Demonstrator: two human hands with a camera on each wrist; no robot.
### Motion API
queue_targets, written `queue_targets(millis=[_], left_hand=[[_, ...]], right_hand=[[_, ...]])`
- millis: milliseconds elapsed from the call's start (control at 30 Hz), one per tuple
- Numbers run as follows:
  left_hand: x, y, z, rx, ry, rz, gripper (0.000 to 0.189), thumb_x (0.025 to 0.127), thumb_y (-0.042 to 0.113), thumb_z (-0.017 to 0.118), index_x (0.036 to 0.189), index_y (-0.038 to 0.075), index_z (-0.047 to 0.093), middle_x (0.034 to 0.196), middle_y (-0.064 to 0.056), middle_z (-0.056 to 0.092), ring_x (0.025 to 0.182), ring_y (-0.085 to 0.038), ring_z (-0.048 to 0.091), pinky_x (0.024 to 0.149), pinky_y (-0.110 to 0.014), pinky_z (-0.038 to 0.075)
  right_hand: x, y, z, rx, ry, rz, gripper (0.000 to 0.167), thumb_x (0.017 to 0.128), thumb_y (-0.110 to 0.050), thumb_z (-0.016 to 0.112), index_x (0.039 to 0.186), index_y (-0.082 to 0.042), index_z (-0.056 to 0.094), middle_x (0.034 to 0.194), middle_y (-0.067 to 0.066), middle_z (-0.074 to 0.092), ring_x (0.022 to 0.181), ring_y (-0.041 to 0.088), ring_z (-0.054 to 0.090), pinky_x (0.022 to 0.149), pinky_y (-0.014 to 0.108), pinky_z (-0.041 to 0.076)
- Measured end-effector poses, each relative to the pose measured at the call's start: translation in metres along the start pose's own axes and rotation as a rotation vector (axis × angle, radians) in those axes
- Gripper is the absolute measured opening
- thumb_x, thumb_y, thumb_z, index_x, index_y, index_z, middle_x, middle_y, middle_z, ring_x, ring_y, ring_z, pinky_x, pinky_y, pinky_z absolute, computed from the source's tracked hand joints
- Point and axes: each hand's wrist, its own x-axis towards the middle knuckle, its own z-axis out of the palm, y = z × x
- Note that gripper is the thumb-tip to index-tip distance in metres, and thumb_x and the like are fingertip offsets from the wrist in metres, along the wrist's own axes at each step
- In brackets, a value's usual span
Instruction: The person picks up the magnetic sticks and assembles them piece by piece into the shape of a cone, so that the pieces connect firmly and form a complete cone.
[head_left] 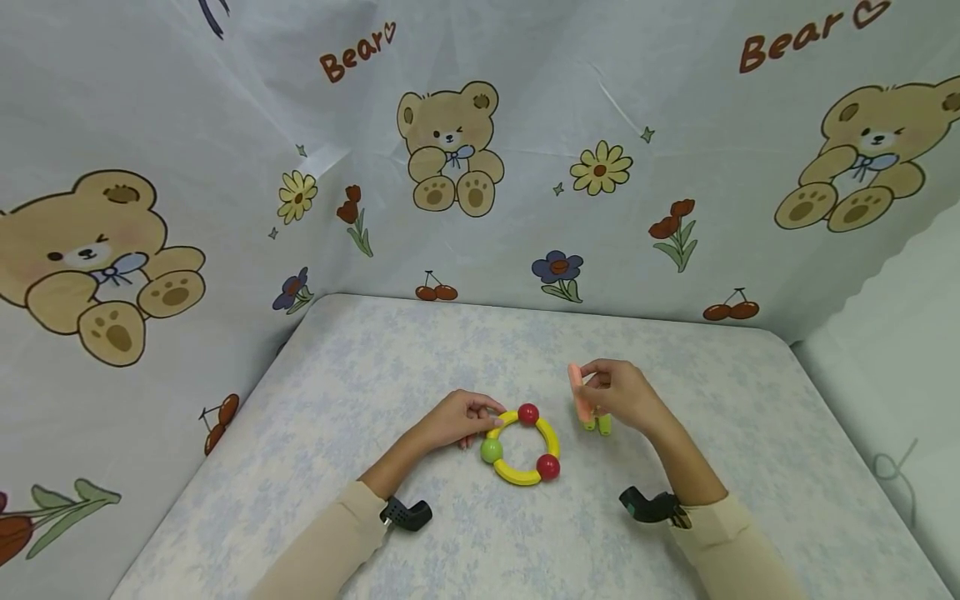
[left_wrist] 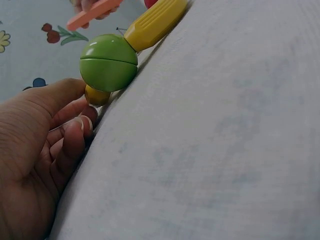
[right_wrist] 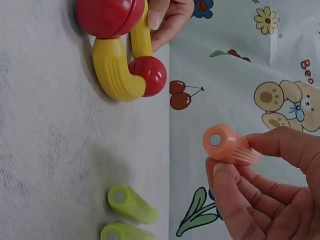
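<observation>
A ring of yellow curved magnetic rods (head_left: 517, 477) joined by two red balls (head_left: 548, 467) and a green ball (head_left: 491, 451) lies on the table. At its upper left, my left hand (head_left: 453, 419) pinches a yellow rod between thumb and fingers, beside the green ball (left_wrist: 108, 62). My right hand (head_left: 624, 393) holds an orange magnetic rod (head_left: 580, 393) in its fingertips, raised over the table. One end of the orange rod (right_wrist: 225, 144) shows a round silver magnet. Below that hand lie two light green rods (right_wrist: 131, 204), partly covered by the hand in the head view.
The table (head_left: 360, 367) has a pale blue-patterned cloth. A white curtain (head_left: 525, 242) printed with bears and flowers hangs behind it and along the left. At the right edge, a thin looped cord (head_left: 892, 475) lies against white fabric.
</observation>
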Motion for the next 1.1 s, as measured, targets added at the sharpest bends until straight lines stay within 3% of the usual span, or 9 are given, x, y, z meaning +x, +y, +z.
queue_targets(millis=[267,467,767,1100], left_hand=[[-0.001,0.001,-0.001,0.000,0.003,-0.004,0.024,0.096,0.030,0.073,0.117,0.019,0.076,0.074,-0.001,0.067,0.043,-0.014,0.051,0.039,-0.027,0.046],[-0.002,0.002,0.000,-0.009,0.009,0.002,0.023,0.096,0.030,0.073,0.116,0.019,0.076,0.073,-0.002,0.068,0.043,-0.014,0.051,0.039,-0.028,0.046],[-0.003,0.004,0.000,-0.022,0.010,-0.014,0.023,0.096,0.030,0.074,0.116,0.019,0.076,0.073,-0.002,0.067,0.043,-0.013,0.051,0.039,-0.026,0.046],[-0.002,0.003,0.000,-0.006,0.006,-0.003,0.024,0.096,0.030,0.073,0.117,0.017,0.076,0.071,-0.001,0.067,0.042,-0.012,0.051,0.039,-0.027,0.046]], right_hand=[[0.002,-0.011,0.019,0.083,0.026,-0.124,0.034,0.093,-0.012,0.074,0.122,0.003,0.062,0.097,0.012,0.071,0.080,0.022,0.071,0.070,0.041,0.062],[0.005,-0.014,0.031,0.069,0.059,-0.185,0.032,0.091,-0.008,0.075,0.121,0.000,0.063,0.100,0.011,0.071,0.085,0.023,0.070,0.070,0.031,0.061],[0.012,-0.009,0.044,0.063,0.072,-0.320,0.031,0.090,-0.004,0.076,0.119,-0.003,0.065,0.106,0.010,0.071,0.093,0.025,0.072,0.079,0.031,0.060],[0.014,-0.007,0.053,0.070,0.071,-0.369,0.029,0.089,0.000,0.076,0.115,-0.006,0.065,0.106,0.009,0.072,0.095,0.027,0.073,0.081,0.032,0.060]])
